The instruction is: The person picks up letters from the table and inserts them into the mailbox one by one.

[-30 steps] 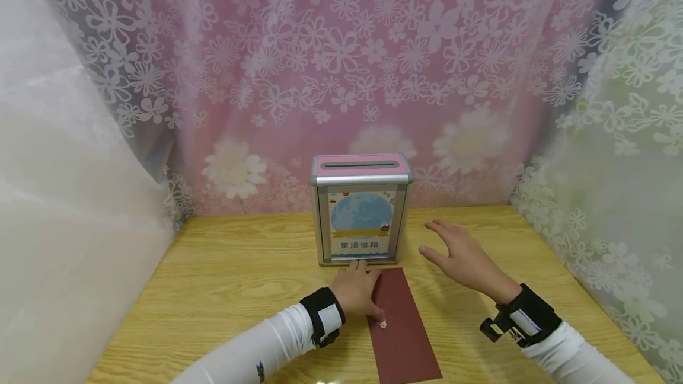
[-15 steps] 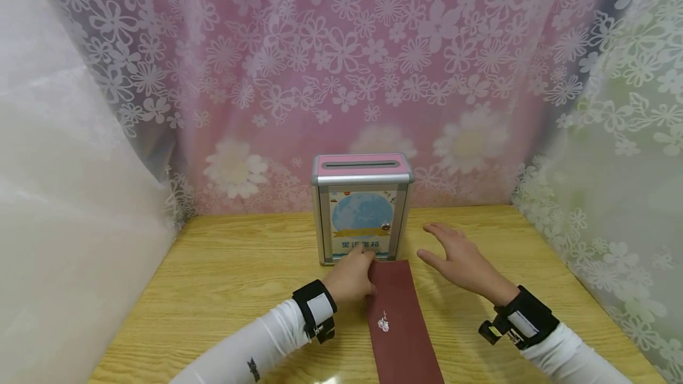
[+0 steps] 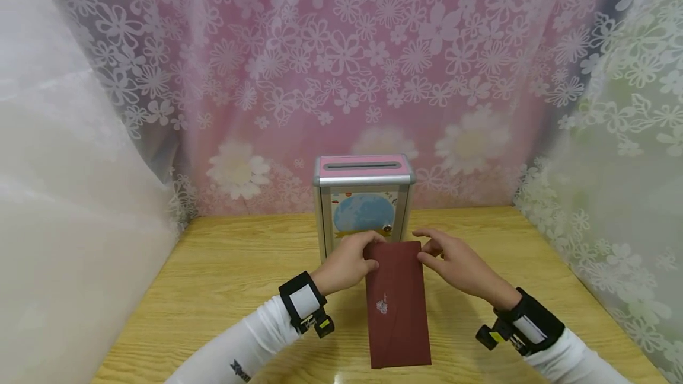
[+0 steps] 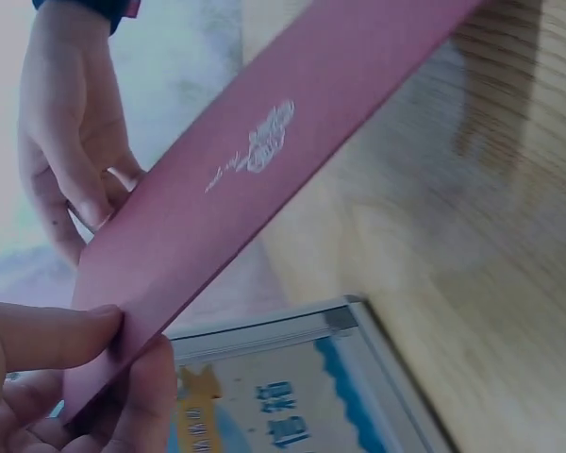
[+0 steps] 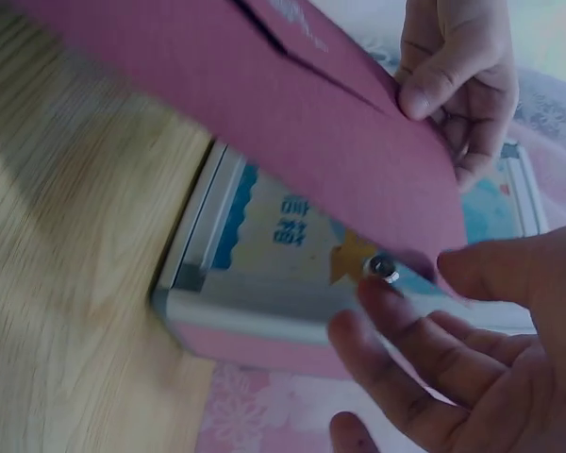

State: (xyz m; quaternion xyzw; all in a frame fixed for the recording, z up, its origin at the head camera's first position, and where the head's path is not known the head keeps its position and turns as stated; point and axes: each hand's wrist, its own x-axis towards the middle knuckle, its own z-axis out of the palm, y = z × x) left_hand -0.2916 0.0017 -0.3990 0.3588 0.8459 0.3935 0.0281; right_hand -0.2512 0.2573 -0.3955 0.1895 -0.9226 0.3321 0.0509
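Observation:
A dark red envelope (image 3: 400,307) with a small silver print is held up in front of the box, its long side running toward the person. My left hand (image 3: 347,261) pinches its far left corner, with the thumb on the printed face and the fingers behind. At the far right corner is my right hand (image 3: 458,262), its thumb right at the edge. In the right wrist view, the fingers (image 5: 434,363) of that hand are spread and loosely bent below the envelope corner, a gap showing between them and the thumb.
Behind the envelope stands a silver-framed suggestion box (image 3: 365,181) with a pink top, a slot (image 3: 363,166) and a small round lock (image 5: 380,267) on its front. It rests on a wood-grain table (image 3: 240,265). Floral curtains (image 3: 331,76) hang at the back and sides.
My left hand has gripped the envelope's far end and raised it from the table, covering the box's lower front. The right hand has stayed nearby, its fingers now more bent at the envelope's edge.

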